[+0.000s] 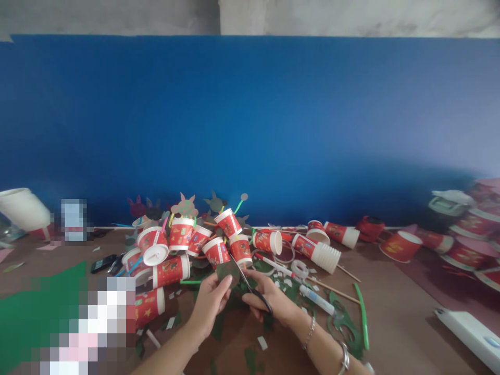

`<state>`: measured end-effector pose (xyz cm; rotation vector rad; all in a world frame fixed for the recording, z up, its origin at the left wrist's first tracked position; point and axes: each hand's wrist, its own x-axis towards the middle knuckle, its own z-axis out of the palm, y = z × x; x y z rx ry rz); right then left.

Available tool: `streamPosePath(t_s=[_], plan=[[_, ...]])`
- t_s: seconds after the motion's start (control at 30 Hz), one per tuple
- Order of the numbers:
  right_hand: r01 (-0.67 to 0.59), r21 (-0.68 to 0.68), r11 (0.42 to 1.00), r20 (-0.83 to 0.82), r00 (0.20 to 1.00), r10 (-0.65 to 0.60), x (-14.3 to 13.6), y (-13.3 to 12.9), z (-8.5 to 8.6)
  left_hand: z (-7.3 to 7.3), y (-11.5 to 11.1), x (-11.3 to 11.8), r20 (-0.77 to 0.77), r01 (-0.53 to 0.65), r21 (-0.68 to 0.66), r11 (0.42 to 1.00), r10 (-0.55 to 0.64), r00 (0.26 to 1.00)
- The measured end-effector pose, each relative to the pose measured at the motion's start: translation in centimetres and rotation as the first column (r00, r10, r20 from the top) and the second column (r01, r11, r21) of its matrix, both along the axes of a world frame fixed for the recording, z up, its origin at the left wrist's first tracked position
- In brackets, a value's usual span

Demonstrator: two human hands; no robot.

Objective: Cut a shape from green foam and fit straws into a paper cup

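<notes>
A small piece of dark green paper (226,271) is pinched between the thumb and fingers of my left hand (211,302). My right hand (273,299) grips a pair of scissors (247,284) with dark handles. The blades point up and away from me, at the right edge of the paper; I cannot tell if they are cutting into it. Just beyond both hands lies a heap of red printed paper cups (216,251), some with straws and paper animal heads (185,206). Green paper scraps (250,359) lie under and around the hands.
To the right are a stack of paper cups (316,252), a roll of tape (300,269), a glue tube (317,299), wooden sticks (332,289) and a green straw (362,316). A green sheet (47,307) lies left. A blue panel (250,120) stands behind the table.
</notes>
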<state>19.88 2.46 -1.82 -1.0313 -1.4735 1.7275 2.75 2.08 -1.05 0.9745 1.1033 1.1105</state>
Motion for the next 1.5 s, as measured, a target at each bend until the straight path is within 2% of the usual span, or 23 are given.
streamPosePath(t_s=[0.17,0.37,0.87,1.1,1.37,1.5], plan=[[0.021,-0.007,1.0,-0.007,1.0,-0.021,-0.15,-0.07,0.32,-0.4,0.21,-0.12,0.009,0.035,-0.018,0.999,-0.035,0.999],[0.016,-0.001,1.0,0.013,1.0,-0.016,0.02,-0.05,0.7,-0.15,0.14,-0.17,0.016,0.03,-0.035,0.999,-0.03,0.999],[0.004,0.007,1.0,0.034,0.999,-0.005,0.26,0.06,0.06,0.21,-0.01,-0.08,0.02,0.027,-0.01,1.0,-0.026,0.999],[0.018,-0.019,1.0,0.03,0.999,-0.017,0.14,-0.04,0.23,0.11,0.08,-0.28,0.005,0.104,0.021,0.994,-0.105,0.995],[0.02,-0.012,1.0,0.053,0.998,-0.019,0.45,0.0,0.46,-0.05,0.13,-0.32,0.02,0.085,0.0,0.996,-0.085,0.996],[0.012,0.0,1.0,0.043,0.999,-0.012,0.43,0.02,0.45,0.21,-0.03,-0.11,0.025,0.031,-0.023,0.999,-0.031,0.999]])
